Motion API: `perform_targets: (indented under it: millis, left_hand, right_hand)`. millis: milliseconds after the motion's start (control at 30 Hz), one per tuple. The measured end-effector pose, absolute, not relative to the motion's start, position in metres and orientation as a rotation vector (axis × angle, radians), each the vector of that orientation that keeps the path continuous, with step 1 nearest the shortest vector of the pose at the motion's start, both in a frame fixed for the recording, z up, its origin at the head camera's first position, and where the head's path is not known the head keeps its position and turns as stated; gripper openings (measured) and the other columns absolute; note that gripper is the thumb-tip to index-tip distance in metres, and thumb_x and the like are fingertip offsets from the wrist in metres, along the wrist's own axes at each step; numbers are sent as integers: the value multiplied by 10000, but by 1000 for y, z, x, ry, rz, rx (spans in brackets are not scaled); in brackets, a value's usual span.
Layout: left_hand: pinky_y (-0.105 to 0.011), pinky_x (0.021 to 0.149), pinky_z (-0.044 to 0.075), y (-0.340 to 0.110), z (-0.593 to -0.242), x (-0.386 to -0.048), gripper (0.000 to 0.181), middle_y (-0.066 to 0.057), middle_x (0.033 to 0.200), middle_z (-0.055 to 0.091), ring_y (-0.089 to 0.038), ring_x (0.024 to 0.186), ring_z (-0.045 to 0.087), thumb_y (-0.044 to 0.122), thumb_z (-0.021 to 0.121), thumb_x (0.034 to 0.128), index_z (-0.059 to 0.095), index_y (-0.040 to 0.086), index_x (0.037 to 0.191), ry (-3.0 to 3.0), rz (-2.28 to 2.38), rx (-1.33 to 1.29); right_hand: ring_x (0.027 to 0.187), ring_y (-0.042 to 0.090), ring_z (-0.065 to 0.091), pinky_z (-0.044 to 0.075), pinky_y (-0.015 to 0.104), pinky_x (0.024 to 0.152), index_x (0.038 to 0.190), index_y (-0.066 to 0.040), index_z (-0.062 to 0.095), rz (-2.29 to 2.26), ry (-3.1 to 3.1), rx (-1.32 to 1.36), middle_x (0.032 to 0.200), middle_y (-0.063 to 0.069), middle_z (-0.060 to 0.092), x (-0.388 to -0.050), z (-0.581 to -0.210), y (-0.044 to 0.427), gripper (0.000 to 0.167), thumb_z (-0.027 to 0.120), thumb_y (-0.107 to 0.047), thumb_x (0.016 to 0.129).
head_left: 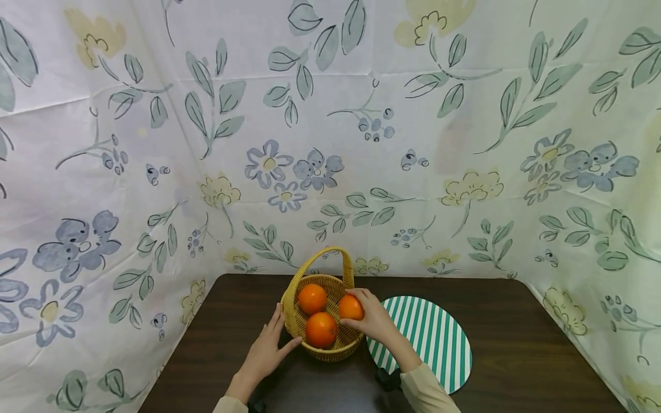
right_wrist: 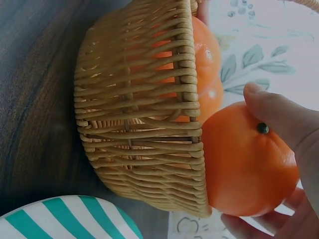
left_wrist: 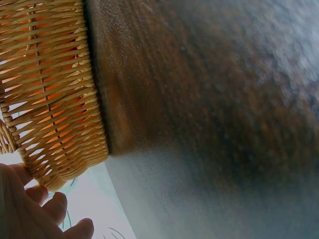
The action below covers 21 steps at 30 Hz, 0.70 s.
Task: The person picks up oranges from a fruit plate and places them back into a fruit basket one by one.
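Note:
A yellow wicker basket (head_left: 334, 354) with an arched handle stands on the dark table, two oranges (head_left: 321, 330) lying inside it. My right hand (head_left: 375, 320) grips a third orange (head_left: 351, 307) at the basket's right rim. In the right wrist view that orange (right_wrist: 249, 162) shows a green stem spot, with the thumb and fingers around it at the rim. My left hand (head_left: 267, 348) rests against the basket's left side, fingers extended. The left wrist view shows the left fingers (left_wrist: 56, 206) at the woven rim, and orange colour through the weave.
A round placemat (head_left: 428, 338) with green and white stripes lies right of the basket, beneath my right forearm. The dark wooden table (head_left: 508, 338) reaches back to a floral cloth (head_left: 361, 143) hanging behind it and at both sides.

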<state>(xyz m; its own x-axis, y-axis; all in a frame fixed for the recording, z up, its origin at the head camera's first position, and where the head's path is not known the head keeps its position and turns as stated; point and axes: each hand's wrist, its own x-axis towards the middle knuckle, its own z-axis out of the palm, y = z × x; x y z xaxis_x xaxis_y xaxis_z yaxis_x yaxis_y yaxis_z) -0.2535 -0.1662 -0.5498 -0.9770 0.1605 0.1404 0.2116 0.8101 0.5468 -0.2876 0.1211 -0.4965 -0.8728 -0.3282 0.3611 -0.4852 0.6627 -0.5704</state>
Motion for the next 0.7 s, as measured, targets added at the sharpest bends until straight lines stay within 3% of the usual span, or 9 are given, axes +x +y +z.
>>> perform_targets:
  millis: [267,500,700]
  left_hand:
    - [-577,1085,213,-167,-550,-256,859,33,1563,-2,-387,1352,278,604,527,846,129,219,1503,-2900,-884,-304]
    - [-583,1082,214,-167,-551,-256,860,33,1564,0,-394,1353,272,610,526,842,141,216,1502,-2901,-880,-300]
    - [-581,1084,211,-166,-550,-254,855,25,1563,6,-400,1350,274,603,527,845,148,210,1502,-2906,-881,-303]
  right_hand:
    - [1053,268,524,503,425,765,1297,-195,533,912,-2687,663,1282,47,519,-292,-497,117,657,756,-447,733]
    - [1082,302,499,502,473,786,1293,-159,541,855,-2703,690,1316,102,515,-291,-499,116,682,752,-471,724]
    - [1029,281,531,485,461,797,1277,-171,543,899,-2703,718,1259,90,536,-291,-504,116,630,737,-457,749]
